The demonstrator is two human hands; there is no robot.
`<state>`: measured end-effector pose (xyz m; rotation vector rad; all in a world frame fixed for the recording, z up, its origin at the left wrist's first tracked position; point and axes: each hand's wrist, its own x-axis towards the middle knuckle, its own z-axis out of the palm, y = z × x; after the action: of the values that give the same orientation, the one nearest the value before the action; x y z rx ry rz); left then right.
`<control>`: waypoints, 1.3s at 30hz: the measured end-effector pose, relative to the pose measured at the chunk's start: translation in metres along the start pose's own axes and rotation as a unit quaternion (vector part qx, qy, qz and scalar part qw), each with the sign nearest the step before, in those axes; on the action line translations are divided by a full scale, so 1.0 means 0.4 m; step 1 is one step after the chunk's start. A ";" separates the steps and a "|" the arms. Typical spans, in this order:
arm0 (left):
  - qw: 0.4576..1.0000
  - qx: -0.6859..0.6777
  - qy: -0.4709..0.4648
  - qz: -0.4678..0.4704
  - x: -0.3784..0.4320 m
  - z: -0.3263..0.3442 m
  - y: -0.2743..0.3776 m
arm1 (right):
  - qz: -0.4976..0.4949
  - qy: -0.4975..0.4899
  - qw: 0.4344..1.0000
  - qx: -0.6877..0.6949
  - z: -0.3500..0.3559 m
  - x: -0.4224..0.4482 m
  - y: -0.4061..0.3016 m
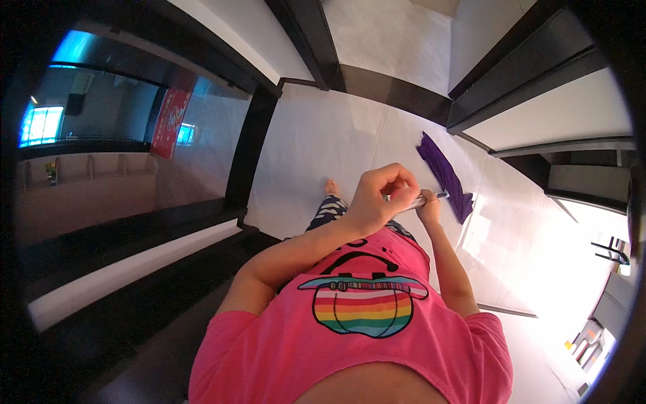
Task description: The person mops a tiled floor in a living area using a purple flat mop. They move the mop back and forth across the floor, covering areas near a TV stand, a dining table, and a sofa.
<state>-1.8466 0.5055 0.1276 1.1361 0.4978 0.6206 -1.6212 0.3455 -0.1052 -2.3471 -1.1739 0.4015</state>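
My left hand (383, 194) is curled around the upper part of a slim metal mop handle (417, 202). Lower down, my right hand (429, 206) grips the same handle, close beside the left in this view. The handle slants away from my body to the flat mop head (445, 174), whose purple fabric pad lies on the pale tiled floor (323, 131). Its near end is crumpled or uneven in outline. The top end of the handle is hidden by my left hand and wrist.
A dark-framed glossy panel (202, 151) on the left reflects a room and a red banner. Ahead, a dark threshold strip (393, 94) crosses a doorway between dark frames. My bare foot (331, 187) stands behind the mop head. Bright light washes out the right side.
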 end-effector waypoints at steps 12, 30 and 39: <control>0.982 0.151 0.104 -0.039 0.021 -0.060 -0.025 | -0.120 -0.115 0.983 -0.075 0.217 0.164 -0.048; 0.954 0.242 0.165 0.068 -0.159 0.286 -0.112 | -0.248 -0.152 0.954 0.077 0.136 0.064 0.057; 0.968 0.222 0.083 0.085 -0.144 0.247 -0.052 | -0.152 -0.098 0.982 0.060 0.043 -0.006 0.045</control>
<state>-1.8202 0.3939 0.1455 1.5711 0.7115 0.7819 -1.6186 0.3392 -0.1291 -2.0179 -1.5285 0.5856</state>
